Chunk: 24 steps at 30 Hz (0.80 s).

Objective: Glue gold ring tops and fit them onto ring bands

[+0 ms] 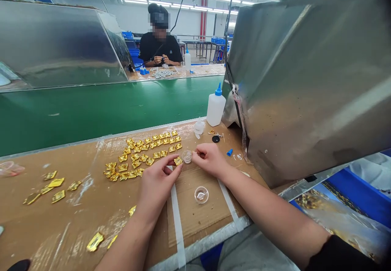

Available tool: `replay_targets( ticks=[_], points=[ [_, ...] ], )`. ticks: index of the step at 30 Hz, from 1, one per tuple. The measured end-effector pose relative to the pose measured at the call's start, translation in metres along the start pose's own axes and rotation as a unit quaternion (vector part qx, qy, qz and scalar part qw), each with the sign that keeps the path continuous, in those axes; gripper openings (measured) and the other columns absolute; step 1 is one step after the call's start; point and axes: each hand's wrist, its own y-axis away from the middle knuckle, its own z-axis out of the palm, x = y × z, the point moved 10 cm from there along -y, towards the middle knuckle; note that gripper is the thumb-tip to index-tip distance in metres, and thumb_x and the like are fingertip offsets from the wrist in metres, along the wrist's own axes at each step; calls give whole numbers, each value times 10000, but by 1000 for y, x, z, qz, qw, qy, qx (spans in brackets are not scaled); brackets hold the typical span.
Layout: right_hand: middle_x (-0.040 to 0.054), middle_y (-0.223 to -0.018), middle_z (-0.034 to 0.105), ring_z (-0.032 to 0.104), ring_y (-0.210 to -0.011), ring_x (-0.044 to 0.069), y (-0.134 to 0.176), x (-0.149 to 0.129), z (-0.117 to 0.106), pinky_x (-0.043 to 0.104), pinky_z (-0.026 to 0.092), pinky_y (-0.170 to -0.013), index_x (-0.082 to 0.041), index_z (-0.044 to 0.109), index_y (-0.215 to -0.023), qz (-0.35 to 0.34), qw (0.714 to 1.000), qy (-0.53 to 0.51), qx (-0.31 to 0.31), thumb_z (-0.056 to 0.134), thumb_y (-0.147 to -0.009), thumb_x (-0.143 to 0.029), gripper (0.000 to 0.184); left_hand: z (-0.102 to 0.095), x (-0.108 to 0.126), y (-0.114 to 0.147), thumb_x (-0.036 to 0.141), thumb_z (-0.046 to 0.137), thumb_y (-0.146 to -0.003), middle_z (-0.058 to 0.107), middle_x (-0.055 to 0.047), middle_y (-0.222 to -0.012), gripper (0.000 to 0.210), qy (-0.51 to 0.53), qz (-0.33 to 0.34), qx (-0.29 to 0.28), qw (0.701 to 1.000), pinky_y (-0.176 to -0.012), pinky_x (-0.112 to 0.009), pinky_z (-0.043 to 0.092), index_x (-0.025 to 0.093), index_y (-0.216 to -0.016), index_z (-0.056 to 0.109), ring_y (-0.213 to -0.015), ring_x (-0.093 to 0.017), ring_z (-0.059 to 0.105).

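Observation:
Pinched between the thumb and fingers of my left hand (160,177) is a small gold metal piece (178,161). My right hand (210,159) has its fingers pressed together beside a small clear cup (187,156); whatever they grip is hidden or too small to name. Closer to me, a second clear cup (201,195) rests on a cardboard pad (210,218). Left of my hands, many similar gold pieces (145,147) lie in loose rows on the cardboard-covered table.
A white bottle with a blue cap (216,106) stands behind my right hand, near a small white container (199,127) and a black disc (215,139). A large metal hood (305,84) rises at right. Across the green belt (106,112) sits a co-worker (160,47).

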Motion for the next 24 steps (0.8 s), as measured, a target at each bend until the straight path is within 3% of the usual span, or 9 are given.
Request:
replay_targets(
  ticks=[10, 16, 24],
  points=[
    [-52, -580, 411, 373, -593, 111, -1, 0, 3, 299, 220, -611, -208, 410, -579, 4, 999, 38, -15, 649, -822, -188, 342, -1, 6, 1, 477, 718, -845, 763, 0, -796, 369, -13, 8, 5, 1000, -679, -333, 519, 266, -1126, 830, -621, -200, 653],
    [-47, -591, 307, 295, -586, 114, 1, -1, -9, 291, 232, -584, -240, 304, -595, 10, 999, -34, 33, 527, -895, -350, 389, 0, 4, 1, 492, 732, -832, 762, -2, -777, 357, -14, 10, 3, 1000, -661, -329, 519, 266, -1090, 832, -616, -202, 664],
    [-45, -576, 306, 291, -574, 104, 3, -10, -2, 287, 225, -568, -231, 344, -559, 1, 997, -83, 1, 545, -842, -412, 391, 4, -2, 0, 495, 732, -838, 771, 5, -804, 358, -23, 8, -7, 1000, -669, -336, 508, 285, -1111, 829, -621, -201, 668]
  ],
)
